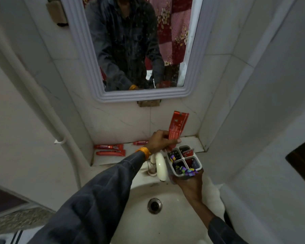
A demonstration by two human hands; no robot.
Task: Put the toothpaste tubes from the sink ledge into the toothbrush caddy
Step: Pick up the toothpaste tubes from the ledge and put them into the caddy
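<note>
A red toothpaste tube (177, 128) stands upright, its lower end entering the grey four-compartment toothbrush caddy (185, 160); three more red tubes (109, 147) lie flat on the sink ledge (198, 143) at nine o'clock.

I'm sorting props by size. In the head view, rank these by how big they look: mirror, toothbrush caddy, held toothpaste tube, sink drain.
1. mirror
2. toothbrush caddy
3. held toothpaste tube, close to the caddy, so unsure
4. sink drain

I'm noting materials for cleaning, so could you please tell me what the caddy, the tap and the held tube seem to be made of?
Caddy: pale grey moulded plastic, matte, with thin divider walls. Tap: probably glossy cream plastic or ceramic, no metallic shine. Toothpaste tube: red laminate film, glossy, its flat end creased.
</note>
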